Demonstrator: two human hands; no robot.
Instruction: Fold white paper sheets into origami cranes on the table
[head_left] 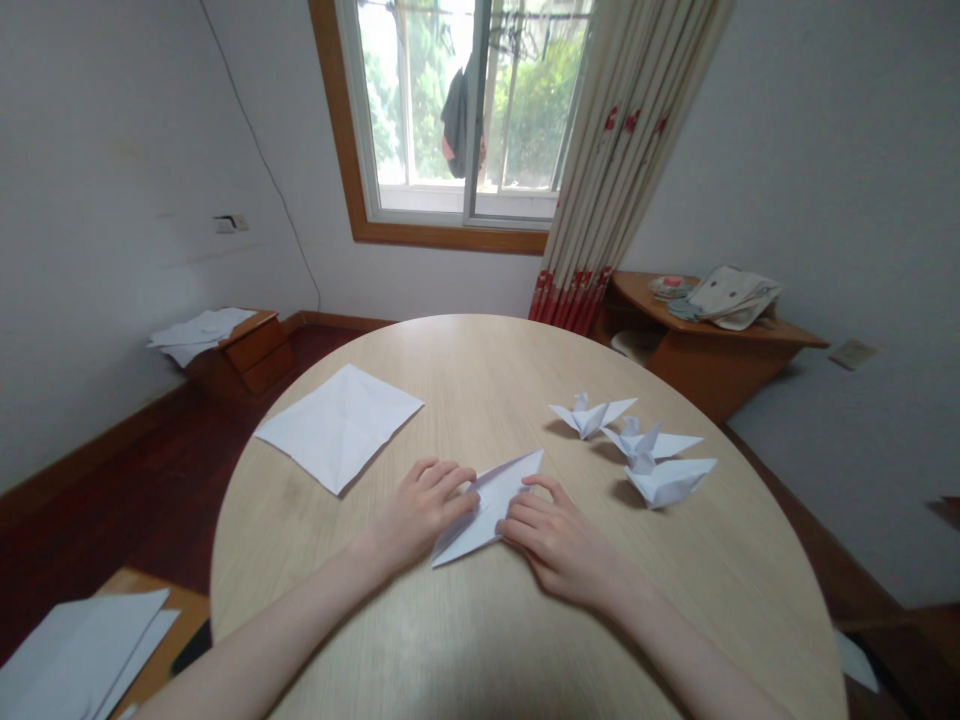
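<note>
Hands touch folded paper along edges; tabletop surrounds.

Your left hand and right hand hide parts of the folded paper; your forearms, the surface and near-left sheets are cut off.

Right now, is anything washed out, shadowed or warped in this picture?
Head view: daylight washes out parts of the window; head view: soft shadows fall left of the paper cranes; head view: the folded paper shows little surface detail; head view: the curtain slants strongly, likely wide-angle distortion.
</note>
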